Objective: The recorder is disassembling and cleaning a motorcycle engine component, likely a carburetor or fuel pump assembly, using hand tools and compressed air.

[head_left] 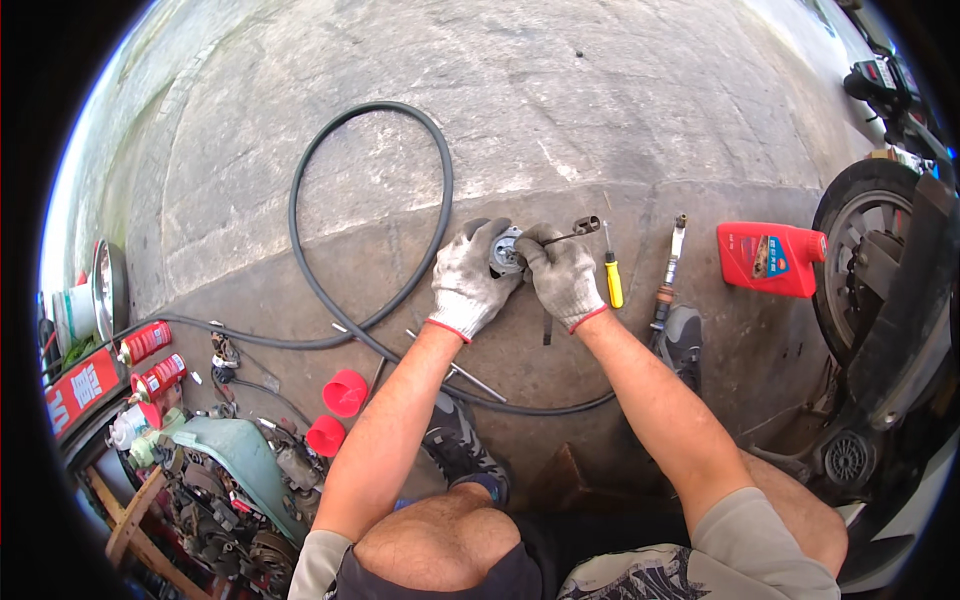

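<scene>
Both hands wear whitish work gloves, blackened at the fingers and red at the cuffs. My left hand (468,278) is closed around a small round metal part (505,252), its silvery face turned up. Against the other side of that part, my right hand (562,275) pinches a dark, thin-shafted tool (585,226) with a socket-like end pointing up and right. The tool's other end lies over the metal part, partly covered by fingers. Just right of this hand, a yellow-handled screwdriver (613,284) lies on the ground.
A black hose (448,185) loops on the ground and passes under my arms. To the right are an air tool (668,285), a red oil bottle (768,258) and a motorcycle wheel (832,230). At lower left are red cups (345,393), spray cans (147,342) and a bin (245,460) beside piled parts.
</scene>
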{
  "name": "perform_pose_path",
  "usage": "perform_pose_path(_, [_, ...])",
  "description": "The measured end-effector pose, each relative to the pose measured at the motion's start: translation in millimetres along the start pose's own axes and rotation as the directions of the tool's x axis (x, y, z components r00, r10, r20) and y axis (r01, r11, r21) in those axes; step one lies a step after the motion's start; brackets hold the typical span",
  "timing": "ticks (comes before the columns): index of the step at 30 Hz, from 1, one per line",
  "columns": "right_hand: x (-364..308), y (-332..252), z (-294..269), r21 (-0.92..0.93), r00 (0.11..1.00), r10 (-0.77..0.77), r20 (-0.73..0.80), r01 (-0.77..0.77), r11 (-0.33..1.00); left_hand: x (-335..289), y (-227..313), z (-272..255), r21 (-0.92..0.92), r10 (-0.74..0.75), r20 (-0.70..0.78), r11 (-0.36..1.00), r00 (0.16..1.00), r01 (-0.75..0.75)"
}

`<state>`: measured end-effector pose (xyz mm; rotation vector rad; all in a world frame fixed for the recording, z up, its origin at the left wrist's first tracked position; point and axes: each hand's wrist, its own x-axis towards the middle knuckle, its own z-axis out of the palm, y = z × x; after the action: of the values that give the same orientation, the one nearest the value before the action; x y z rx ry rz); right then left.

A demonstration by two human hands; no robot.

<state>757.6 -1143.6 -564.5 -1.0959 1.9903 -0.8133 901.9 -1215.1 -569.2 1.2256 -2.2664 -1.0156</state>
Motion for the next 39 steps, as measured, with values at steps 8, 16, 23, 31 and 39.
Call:
perform_pose_path(8, [4,2,-1,0.08,0.997,0.046,-0.057,-0.041,0.996,2,3,1,0.011,-0.013,0.014,1.0,1.0,0.012])
perform_pose_path(16, [14,-24,-8,-0.109,0.997,-0.071,0.03,0.073,0.991,2,0,1,-0.014,-0.016,0.014,1.0,1.0,0.016])
perform_pose_path(23, [17,-24,-8,-0.181,0.994,-0.067,0.09,0.082,0.98,1,-2,2,0.041,0.001,-0.015,0.999,1.0,-0.001])
perform_pose_path(31, [18,-25,-10,-0.217,0.987,0.039,0.155,-0.005,0.976,1,-1,-1,0.024,-0.006,0.01,1.0,1.0,0.005])
perform_pose_path(39, [16,-18,-1,-0.119,0.991,-0.123,0.049,0.128,0.985,0,-1,-2,0.021,-0.008,-0.003,1.0,1.0,0.008])
